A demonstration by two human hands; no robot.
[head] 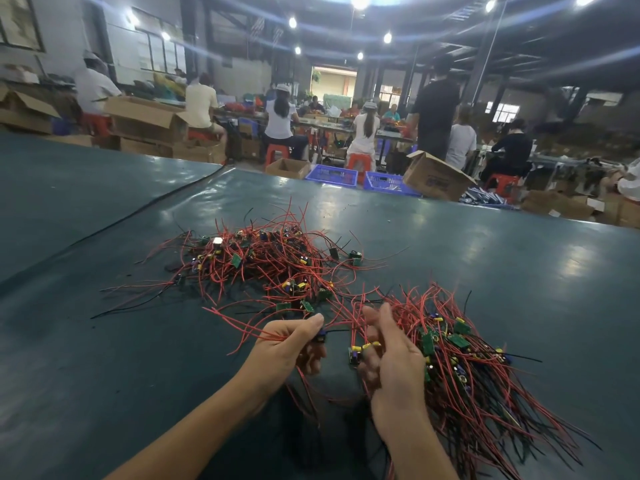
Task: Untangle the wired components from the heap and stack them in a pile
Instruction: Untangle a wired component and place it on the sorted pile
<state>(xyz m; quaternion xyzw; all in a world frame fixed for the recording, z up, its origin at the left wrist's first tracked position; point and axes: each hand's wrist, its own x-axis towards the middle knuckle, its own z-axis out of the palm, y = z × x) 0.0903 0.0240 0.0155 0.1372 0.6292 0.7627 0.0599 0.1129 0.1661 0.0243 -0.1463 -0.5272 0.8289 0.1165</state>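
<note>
The heap lay on the table, beyond our hands. Our left hand gripped one component's red wires. Our right hand was blurred, so we couldn't tell its grip. The pile lay just beside it.

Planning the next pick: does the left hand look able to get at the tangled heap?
Likely yes: the heap lies just beyond the left hand with nothing between, though its grip is full of red wires.
</note>
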